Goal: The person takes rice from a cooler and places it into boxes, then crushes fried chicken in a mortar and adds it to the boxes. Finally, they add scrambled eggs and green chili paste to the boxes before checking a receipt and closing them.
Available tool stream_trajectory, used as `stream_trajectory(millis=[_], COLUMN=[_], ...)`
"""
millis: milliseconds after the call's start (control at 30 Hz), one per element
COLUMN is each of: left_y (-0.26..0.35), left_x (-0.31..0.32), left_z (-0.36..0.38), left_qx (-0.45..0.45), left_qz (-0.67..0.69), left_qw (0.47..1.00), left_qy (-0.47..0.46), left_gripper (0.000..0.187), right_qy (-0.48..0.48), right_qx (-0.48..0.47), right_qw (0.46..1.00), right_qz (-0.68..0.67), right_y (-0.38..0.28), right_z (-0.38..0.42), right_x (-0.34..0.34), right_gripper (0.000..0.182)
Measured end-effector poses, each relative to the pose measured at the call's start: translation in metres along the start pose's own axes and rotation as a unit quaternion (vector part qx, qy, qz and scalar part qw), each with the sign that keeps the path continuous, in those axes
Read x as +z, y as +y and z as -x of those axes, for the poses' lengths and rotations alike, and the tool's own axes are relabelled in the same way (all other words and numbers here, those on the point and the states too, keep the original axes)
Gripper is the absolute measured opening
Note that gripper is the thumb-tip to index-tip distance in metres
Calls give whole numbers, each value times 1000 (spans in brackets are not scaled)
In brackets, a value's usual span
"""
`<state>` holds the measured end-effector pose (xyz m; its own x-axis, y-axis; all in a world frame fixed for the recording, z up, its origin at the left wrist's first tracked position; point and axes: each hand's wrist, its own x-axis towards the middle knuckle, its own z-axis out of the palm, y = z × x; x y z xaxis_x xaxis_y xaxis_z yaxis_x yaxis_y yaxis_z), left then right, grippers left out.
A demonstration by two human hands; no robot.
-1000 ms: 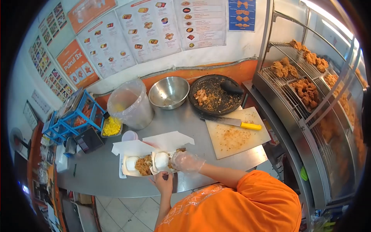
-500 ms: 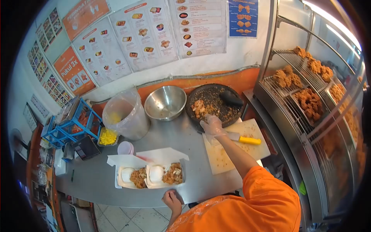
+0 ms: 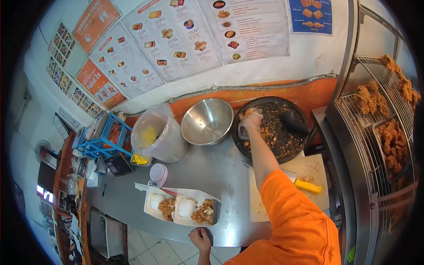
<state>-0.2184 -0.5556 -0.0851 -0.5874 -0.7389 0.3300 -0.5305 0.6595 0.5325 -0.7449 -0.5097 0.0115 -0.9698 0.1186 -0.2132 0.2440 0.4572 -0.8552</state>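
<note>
My right hand [image 3: 251, 120], in a clear plastic glove, is over the left side of a black stone mortar [image 3: 304, 148]. Its fingers are closed around chopped fried chicken, which is mostly hidden beneath them. A black pestle [image 3: 293, 123] lies in the mortar among scattered crumbs. Close to the table's front edge is my left hand [image 3: 200, 239], bare and curled with nothing visible in it. Just beyond it stand two open paper boxes; the right box [image 3: 176, 219] and left box [image 3: 148, 211] each hold white rice and crushed fried chicken.
A yellow-handled knife [image 3: 308, 185] lies on a cutting board [image 3: 265, 212]. A steel bowl [image 3: 207, 121] and a plastic-lined bucket [image 3: 176, 148] stand beside the mortar. A pink-lidded container [image 3: 158, 174] sits behind the boxes. Racks of fried chicken [image 3: 371, 100] stand at right.
My right hand has moved within the mortar from its front edge to its left side, over the chicken pile. The view has turned; my left hand stays closed by the table edge.
</note>
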Motion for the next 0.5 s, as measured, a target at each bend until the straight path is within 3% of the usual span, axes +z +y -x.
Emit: stream_trajectory(millis=[67, 133, 167, 233, 267, 333, 367, 400, 433, 500], left_y=[-2, -2, 1, 3, 2, 4, 7, 9, 11, 9], left_x=[2, 3, 1, -3, -2, -1, -2, -3, -4, -4], left_z=[-1, 0, -1, 2, 1, 0, 0, -2, -2, -2], left_qx=[1, -2, -16, -40, -31, -27, -26, -25, -20, -19], left_qz=[-3, -3, 0, 0, 1, 8, 14, 21, 16, 22], left_qw=[1000, 1000, 1000, 999, 999, 1000, 1000, 999, 1000, 1000], left_qy=[8, 8, -3, -19, -11, -6, 0, 8, 5, -2], left_gripper=[12, 11, 11, 11, 10, 10, 9, 9, 8, 8], right_qy=[24, 84, 80, -10, -10, -130, -131, -229, -314, -161], right_qx=[30, -116, -115, -55, -106, -153, -151, -246, -325, -296], right_qw=[999, 986, 986, 998, 993, 955, 953, 846, 685, 849], right_qz=[-23, 87, 93, -4, 55, 220, 228, 413, 571, 407], right_y=[-7, -3, 1, 12, -3, 10, 21, 30, 39, 60], right_z=[-18, -36, -50, -70, -36, -52, -53, -51, -46, 20], right_x=[-3, -8, -12, -16, -57, -89, -99, -108, -114, -139], right_gripper=[87, 61, 61, 55, 45, 41, 41, 41, 40, 43])
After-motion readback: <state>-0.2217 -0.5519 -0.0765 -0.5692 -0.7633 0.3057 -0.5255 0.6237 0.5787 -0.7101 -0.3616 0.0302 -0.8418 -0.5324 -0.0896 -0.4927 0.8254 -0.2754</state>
